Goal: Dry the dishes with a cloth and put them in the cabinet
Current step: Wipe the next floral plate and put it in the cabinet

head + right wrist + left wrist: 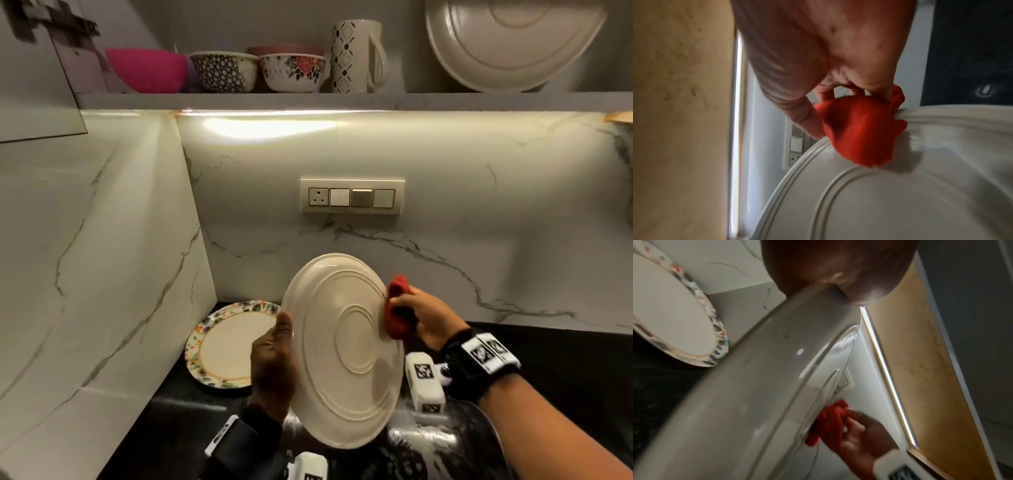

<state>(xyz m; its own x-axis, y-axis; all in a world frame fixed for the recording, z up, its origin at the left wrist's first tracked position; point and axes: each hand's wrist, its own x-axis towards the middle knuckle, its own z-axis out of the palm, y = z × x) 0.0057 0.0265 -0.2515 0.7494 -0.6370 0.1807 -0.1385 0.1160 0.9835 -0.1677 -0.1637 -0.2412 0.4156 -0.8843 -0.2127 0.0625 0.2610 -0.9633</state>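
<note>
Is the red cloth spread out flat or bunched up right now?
Bunched up. The red cloth is a wad gripped in the right hand, pressed against the white plate rim.

held plate [346, 349]: cream, plain, raised rings
cloth [397, 313]: red
plate [226, 346] left of held plate: cream centre, multicoloured floral rim
counter [565, 353]: black, speckled
wall [479, 192] behind held plate: white marble, grey veins
shelf bowls: pink [147, 70]; black-and-white lattice [222, 72]; white with red rose [293, 72]
jug [356, 56]: white, black diamonds
</note>
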